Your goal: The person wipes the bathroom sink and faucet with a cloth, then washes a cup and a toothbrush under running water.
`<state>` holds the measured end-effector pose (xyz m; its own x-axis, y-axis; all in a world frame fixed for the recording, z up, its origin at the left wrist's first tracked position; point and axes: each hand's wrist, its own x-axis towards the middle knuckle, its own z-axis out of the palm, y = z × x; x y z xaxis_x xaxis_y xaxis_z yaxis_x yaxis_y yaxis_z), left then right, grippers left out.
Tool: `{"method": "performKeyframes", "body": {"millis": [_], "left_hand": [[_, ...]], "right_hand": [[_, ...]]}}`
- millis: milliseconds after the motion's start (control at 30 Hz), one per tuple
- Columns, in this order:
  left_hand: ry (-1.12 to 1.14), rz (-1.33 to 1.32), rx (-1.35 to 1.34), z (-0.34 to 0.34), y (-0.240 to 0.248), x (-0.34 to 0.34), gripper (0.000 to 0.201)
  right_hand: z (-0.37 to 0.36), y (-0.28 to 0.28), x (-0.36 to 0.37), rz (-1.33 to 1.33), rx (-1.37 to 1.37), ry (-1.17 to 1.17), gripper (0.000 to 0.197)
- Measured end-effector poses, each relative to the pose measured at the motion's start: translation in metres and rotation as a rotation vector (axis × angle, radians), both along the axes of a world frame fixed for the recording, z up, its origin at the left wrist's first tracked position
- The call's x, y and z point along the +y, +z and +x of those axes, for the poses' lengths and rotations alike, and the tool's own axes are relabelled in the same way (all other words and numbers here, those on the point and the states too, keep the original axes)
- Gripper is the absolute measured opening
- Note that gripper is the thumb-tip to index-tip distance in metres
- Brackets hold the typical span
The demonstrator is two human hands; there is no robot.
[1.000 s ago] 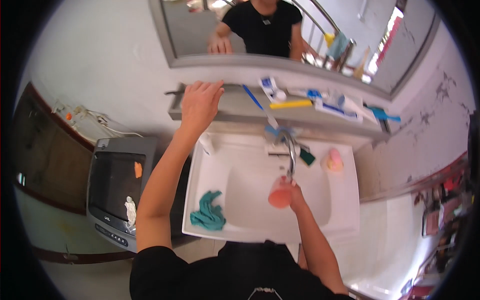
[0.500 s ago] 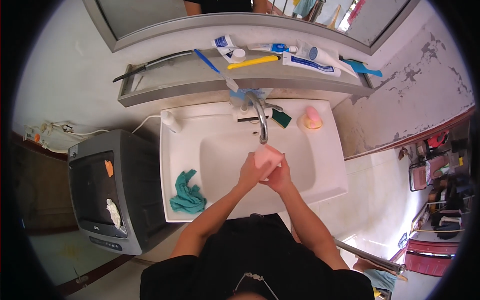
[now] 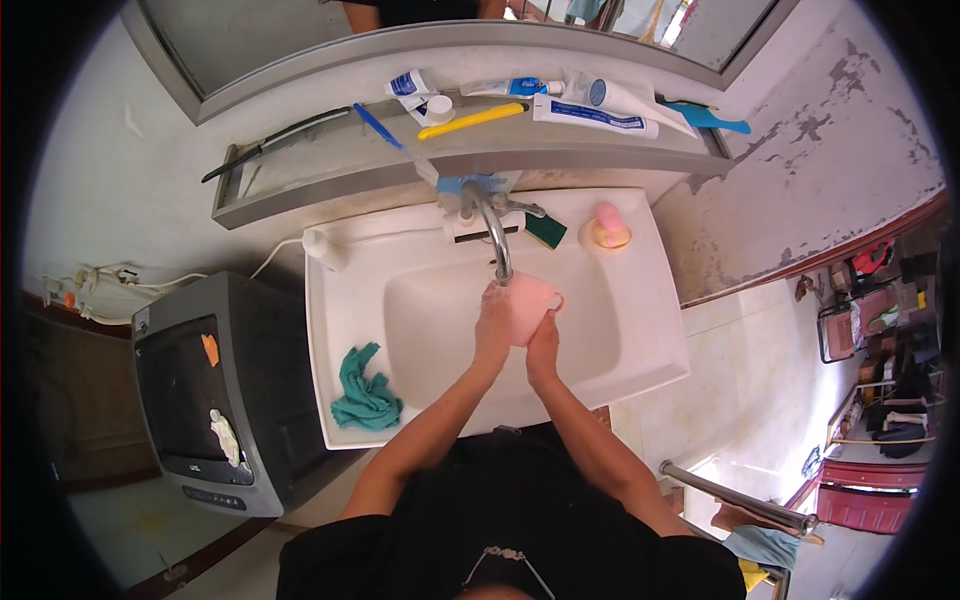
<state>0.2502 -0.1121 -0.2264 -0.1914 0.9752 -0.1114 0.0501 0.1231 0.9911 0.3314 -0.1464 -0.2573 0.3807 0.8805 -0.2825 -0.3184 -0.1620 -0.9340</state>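
Pink cup [image 3: 531, 312] held between the left hand [image 3: 493, 325] and right hand [image 3: 543, 350] at the tap [image 3: 496, 236].
Both hands are closed around the cup, the left along its side, the right by its handle, over the basin of the white sink [image 3: 440, 330]. A crumpled teal cloth [image 3: 367, 392] lies on the sink's left ledge; a green sponge [image 3: 546, 230] rests beside the tap.

A home washroom: above the washbasin [image 3: 430, 315], a mirror [image 3: 270, 50] and toothpaste tubes [image 3: 595, 118] on a shelf [image 3: 310, 146]; left of the washbasin, a washing machine [image 3: 252, 395].
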Motion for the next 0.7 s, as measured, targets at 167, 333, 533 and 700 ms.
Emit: {"method": "performKeyframes", "body": {"millis": [167, 333, 533, 700], "left_hand": [[-0.053, -0.433, -0.392, -0.034, 0.014, -0.006, 0.057], [-0.136, -0.611, -0.677, -0.05, 0.033, -0.032, 0.058], [-0.184, -0.751, -1.086, -0.062, 0.019, -0.028, 0.063], [-0.082, -0.713, -1.036, -0.063, 0.03, -0.016, 0.07]], "right_hand": [[-0.03, 0.03, 0.007, 0.141, -0.269, 0.031, 0.033], [-0.005, 0.003, 0.034, -0.067, -0.601, 0.259, 0.032], [-0.037, 0.031, 0.037, -0.022, -0.4, 0.383, 0.04], [-0.056, 0.043, 0.007, 0.206, -0.427, 0.349, 0.056]]}}
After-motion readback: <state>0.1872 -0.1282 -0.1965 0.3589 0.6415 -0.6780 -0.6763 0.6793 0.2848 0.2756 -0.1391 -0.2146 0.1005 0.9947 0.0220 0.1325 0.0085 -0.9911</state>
